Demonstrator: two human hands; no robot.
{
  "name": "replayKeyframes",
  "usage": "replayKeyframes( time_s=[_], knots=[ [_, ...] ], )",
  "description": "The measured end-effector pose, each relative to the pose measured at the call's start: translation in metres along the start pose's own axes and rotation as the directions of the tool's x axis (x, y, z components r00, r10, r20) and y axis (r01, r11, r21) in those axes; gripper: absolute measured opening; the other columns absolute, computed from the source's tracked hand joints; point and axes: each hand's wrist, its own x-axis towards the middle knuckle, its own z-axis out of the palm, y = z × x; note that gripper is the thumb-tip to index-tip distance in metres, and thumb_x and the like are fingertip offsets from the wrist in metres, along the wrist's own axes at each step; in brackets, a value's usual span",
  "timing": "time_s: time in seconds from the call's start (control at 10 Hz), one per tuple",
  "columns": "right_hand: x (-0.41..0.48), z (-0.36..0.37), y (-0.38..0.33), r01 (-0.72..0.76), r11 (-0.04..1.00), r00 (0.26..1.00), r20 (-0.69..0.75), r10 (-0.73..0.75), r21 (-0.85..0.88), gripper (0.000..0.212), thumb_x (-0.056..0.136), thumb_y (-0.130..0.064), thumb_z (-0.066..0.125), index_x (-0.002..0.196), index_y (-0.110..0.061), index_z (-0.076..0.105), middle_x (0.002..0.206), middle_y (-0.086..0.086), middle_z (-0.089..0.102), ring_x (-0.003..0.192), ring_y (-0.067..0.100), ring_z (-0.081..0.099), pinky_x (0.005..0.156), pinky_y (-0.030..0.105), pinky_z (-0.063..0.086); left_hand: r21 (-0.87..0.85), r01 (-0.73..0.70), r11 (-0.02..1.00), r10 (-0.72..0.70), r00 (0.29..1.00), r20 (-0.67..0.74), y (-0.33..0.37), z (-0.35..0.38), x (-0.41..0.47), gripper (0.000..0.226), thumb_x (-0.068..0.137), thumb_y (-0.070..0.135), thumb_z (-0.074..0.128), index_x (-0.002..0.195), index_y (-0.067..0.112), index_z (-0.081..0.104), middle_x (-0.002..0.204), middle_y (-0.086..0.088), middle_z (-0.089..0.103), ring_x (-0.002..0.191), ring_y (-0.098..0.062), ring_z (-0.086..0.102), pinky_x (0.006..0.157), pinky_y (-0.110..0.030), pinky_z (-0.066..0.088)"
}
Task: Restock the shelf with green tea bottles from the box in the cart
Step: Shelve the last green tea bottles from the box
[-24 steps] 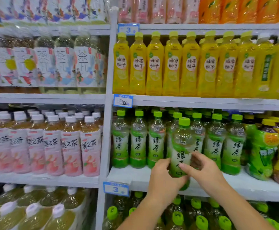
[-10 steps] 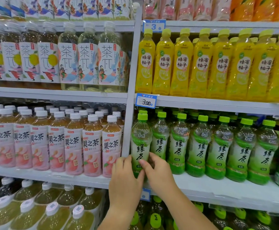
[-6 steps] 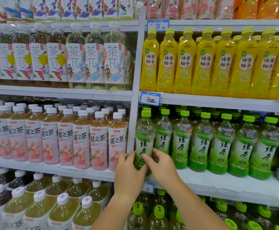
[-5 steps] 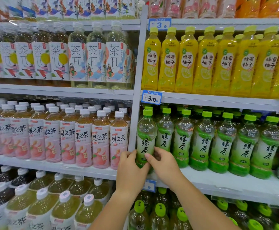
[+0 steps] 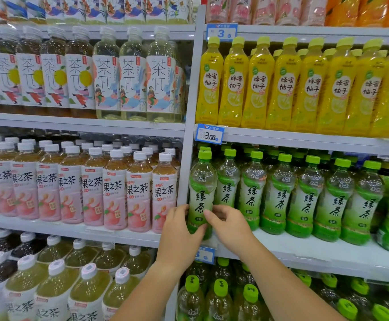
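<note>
We're holding the green tea bottle (image 5: 201,193) with both hands right now. Our left hand (image 5: 179,237) is curling round its lower left side, and our right hand (image 5: 229,228) is gripping it from the right with bent fingers on the label. The bottle is standing upright at the far left end of the front row (image 5: 304,200), just beside the upright post (image 5: 190,135), at the front lip of the shelf (image 5: 304,253). Our hands are hiding its base, so we can't tell if it's fully sitting down or hovering a touch.

Progress-wise, we're guessing we're pretty far in. The front row is running unbroken off to the right with more green caps poking up behind, so this tier is looking basically full. What's left, we reckon, is letting go of this one, maybe nudging it in line with its neighbour, then checking for leftovers. The box and cart aren't showing up in view, so we're not able to say how many bottles are waiting.
</note>
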Motion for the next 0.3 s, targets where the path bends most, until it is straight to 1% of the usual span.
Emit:
replayKeyframes(
  time_s=[0.1, 0.2, 0.3],
  knots=[
    [0.0, -0.002, 0.002, -0.002, 1.0, 1.0, -0.006, 0.002, 0.019, 0.041, 0.092, -0.038, 0.064, 0.126, -0.017, 0.062, 0.106, -0.014, 0.063, 0.099, 0.001, 0.06, 0.08, 0.012, 0.043, -0.008, 0.017, 1.0, -0.016, 1.0, 0.016, -0.001, 0.0, 0.002, 0.055, 0.088, 0.034, 0.071, 0.137, 0.02, 0.051, 0.12, 0.008, 0.051, 0.111, -0.008, 0.051, 0.095, -0.023, 0.044],
    [-0.006, -0.007, 0.0, -0.046, 0.993, 0.999, 0.012, 0.045, 0.11, 0.048, 0.092, -0.034, 0.066, 0.135, -0.015, 0.055, 0.113, -0.01, 0.064, 0.099, -0.002, 0.06, 0.078, 0.007, 0.043, -0.077, 0.118, 0.99, -0.114, 0.992, 0.057, 0.008, -0.004, 0.001, 0.05, 0.093, 0.033, 0.065, 0.138, 0.018, 0.051, 0.124, 0.006, 0.052, 0.114, -0.009, 0.052, 0.097, -0.025, 0.043],
    [-0.012, -0.015, -0.005, -0.098, 0.986, 0.995, 0.049, 0.092, 0.137, 0.051, 0.093, -0.034, 0.063, 0.139, -0.018, 0.05, 0.121, -0.009, 0.062, 0.106, 0.0, 0.058, 0.088, 0.014, 0.044, -0.092, 0.221, 0.971, -0.21, 0.971, 0.112, 0.019, -0.009, 0.002, 0.049, 0.096, 0.039, 0.059, 0.14, 0.018, 0.051, 0.129, 0.005, 0.054, 0.119, -0.01, 0.052, 0.103, -0.029, 0.043]
  ],
)
